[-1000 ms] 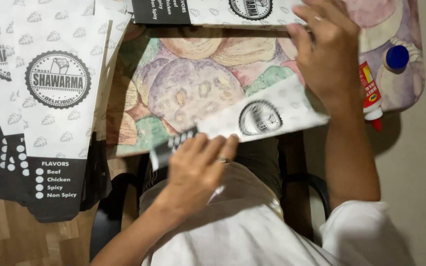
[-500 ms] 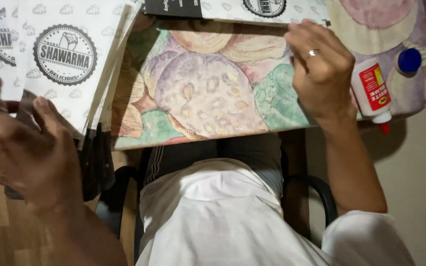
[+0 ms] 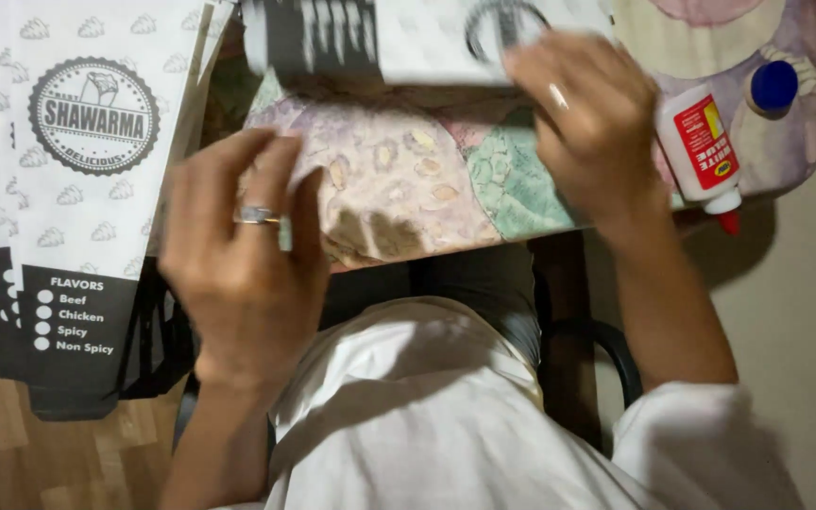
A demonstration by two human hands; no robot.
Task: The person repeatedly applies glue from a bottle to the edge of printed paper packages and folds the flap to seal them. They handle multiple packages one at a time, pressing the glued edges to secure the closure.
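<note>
The right hand [image 3: 587, 132] lies flat, fingers spread, on a folded paper sleeve [image 3: 427, 38] at the far edge of the worktop [image 3: 408, 179], pressing it down, likely to set a crease or seam. The left hand [image 3: 243, 264] hovers half open over the near edge, holding nothing, beside a stack of flat printed sleeves [image 3: 87, 189] on the left. A glue bottle [image 3: 701, 146] lies to the right, within easy reach.

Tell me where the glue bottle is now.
In the head view, the glue bottle lies at the table's right edge, just right of the right hand, beside a blue cap.
</note>
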